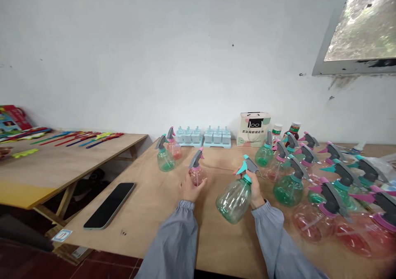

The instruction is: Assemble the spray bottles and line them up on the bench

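My left hand [189, 187] is wrapped round the body of a pink spray bottle [198, 175], which stands upright on the wooden table [145, 213]. In my right hand [256, 190] is a green spray bottle [234, 200], gripped by its neck and tilted, with its base toward the lower left. Part of the right fingers is hidden behind that bottle's head. Beyond my left hand stand another green spray bottle [166, 160] and a pink one [175, 148], side by side. Several more pink and green spray bottles [288, 189] crowd the table to the right of my right hand.
A black phone [109, 206] lies at the table's left. Along the wall are pale blue ice-pop moulds [218, 137], a paper bag [253, 130] and capped bottles [276, 131]. A second table [62, 163] on the left, past a gap, bears several colourful strips [81, 138].
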`<state>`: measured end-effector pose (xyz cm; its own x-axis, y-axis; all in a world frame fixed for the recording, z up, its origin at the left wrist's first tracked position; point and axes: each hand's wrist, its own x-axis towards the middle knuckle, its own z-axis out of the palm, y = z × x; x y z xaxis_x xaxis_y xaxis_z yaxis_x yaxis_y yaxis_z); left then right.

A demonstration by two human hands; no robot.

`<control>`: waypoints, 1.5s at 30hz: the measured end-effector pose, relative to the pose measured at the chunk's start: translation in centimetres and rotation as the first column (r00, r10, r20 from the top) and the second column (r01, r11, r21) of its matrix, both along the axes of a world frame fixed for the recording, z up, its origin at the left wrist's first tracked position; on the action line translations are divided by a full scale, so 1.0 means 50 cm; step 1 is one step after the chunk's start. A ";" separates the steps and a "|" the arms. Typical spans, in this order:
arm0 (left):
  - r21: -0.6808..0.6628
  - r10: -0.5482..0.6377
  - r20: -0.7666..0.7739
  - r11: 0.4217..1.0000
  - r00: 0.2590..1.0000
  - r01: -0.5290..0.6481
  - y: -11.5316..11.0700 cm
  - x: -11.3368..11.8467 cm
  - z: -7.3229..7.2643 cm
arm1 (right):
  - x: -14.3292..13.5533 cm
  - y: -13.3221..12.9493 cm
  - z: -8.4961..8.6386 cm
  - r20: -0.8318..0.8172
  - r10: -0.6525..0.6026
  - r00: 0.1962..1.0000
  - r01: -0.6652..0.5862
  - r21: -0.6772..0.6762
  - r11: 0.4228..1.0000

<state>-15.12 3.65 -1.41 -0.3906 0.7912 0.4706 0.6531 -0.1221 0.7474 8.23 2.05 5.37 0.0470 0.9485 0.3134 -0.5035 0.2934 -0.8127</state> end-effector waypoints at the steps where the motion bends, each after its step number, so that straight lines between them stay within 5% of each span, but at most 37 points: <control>1: -0.011 -0.007 -0.009 1.000 1.000 0.007 -0.001 -0.001 0.001 | -0.001 -0.001 0.001 0.014 0.012 1.000 -0.012 0.011 1.000; 5: -0.046 -0.001 -0.023 0.999 1.000 0.000 -0.005 0.001 0.007 | -0.007 0.000 -0.002 0.088 0.061 0.994 -0.062 0.018 0.998; 11: -0.051 0.009 -0.017 0.999 1.000 -0.010 -0.009 0.007 0.012 | -0.002 0.009 -0.018 0.078 -0.152 0.985 0.153 0.002 0.988; 19: -0.042 0.008 -0.019 0.999 1.000 -0.008 -0.010 0.007 0.011 | 0.001 0.010 -0.027 0.288 -0.255 0.923 0.221 0.145 0.964; 29: -0.071 -0.034 0.002 0.997 0.999 0.034 -0.013 0.008 0.018 | 0.005 0.019 -0.039 0.567 -0.544 0.619 0.423 0.343 0.839; 35: -0.090 -0.026 -0.002 0.996 1.000 0.025 -0.015 0.010 0.019 | 0.002 0.034 -0.095 0.518 -0.740 0.429 0.569 0.481 0.667; 41: -0.074 -0.042 -0.009 0.996 0.999 0.041 -0.017 0.009 0.017 | 0.027 0.024 -0.182 0.561 -0.785 0.263 0.454 0.646 0.614; 45: -0.129 -0.025 0.006 0.991 1.000 0.026 -0.022 0.010 0.026 | 0.034 0.032 -0.192 0.596 -0.782 0.184 0.416 0.674 0.611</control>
<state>-14.62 2.57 -0.11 -0.3715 0.8549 0.3620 0.6477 -0.0407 0.7608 9.96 3.64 -4.21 0.1237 0.5817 0.8039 0.7531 0.4726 -0.4578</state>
